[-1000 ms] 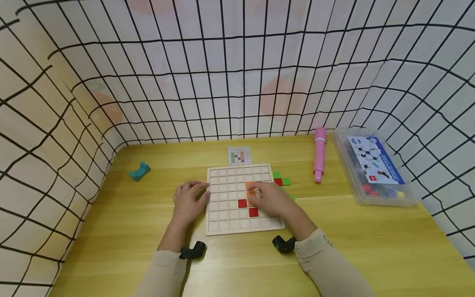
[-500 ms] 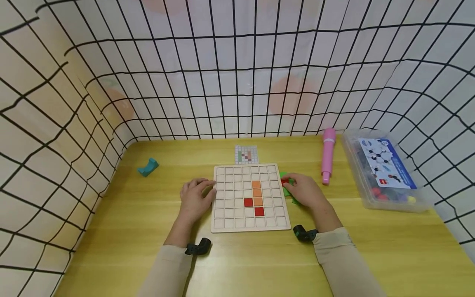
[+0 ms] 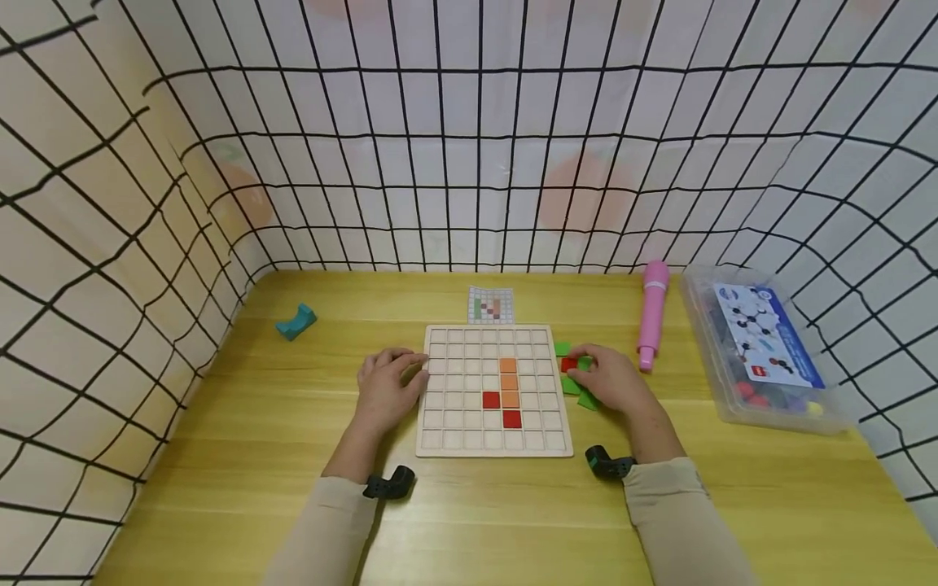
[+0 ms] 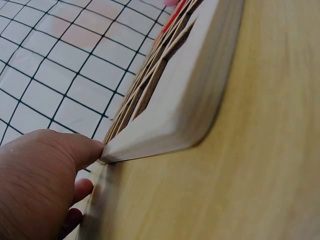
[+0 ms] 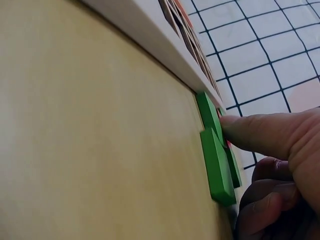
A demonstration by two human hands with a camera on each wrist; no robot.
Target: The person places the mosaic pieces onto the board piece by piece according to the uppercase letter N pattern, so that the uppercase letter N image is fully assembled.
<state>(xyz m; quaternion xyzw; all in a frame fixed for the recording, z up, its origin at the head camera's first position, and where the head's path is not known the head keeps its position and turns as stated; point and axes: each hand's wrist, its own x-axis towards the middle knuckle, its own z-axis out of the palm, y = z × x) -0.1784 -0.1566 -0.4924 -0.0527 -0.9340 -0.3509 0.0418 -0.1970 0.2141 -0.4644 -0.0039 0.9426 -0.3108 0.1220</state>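
Off to the left of the grid board (image 3: pixel 454 431), well apart from it, a teal piece (image 3: pixel 296 322) lies on the surface (image 3: pixel 498 521). The left hand (image 3: pixel 387 391) is loose, its fingertips touching the board's left edge. Just behind the board is a small patterned card (image 3: pixel 491 306). On the board, three orange tiles (image 3: pixel 509 382) form a column, with two red tiles (image 3: pixel 512 419) around its lower end. Right of the board, the right hand's (image 3: pixel 615 381) thumb and finger meet a loose red tile (image 3: pixel 567 365) among green tiles (image 3: pixel 571 386); I can't tell whether it's gripped.
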